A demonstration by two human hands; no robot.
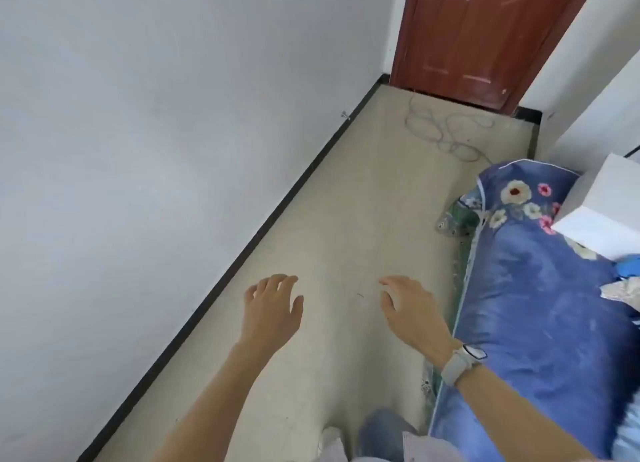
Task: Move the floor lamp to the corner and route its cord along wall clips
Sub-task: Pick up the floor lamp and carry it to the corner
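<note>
No floor lamp shows in the head view. A thin grey cord (446, 131) lies in loose loops on the beige floor near the door. My left hand (272, 306) hovers over the floor with fingers spread and nothing in it. My right hand (412, 309), with a watch on the wrist, is stretched out the same way beside the bed, fingers apart and holding nothing. A small metal stud (345, 116) sticks out of the white wall just above the black baseboard; I cannot tell whether it is a clip.
A reddish-brown door (485, 39) closes the far end of the narrow floor strip. A bed with a blue floral cover (530, 288) fills the right side, with a white box (602, 216) on it. The white wall (138, 150) runs along the left.
</note>
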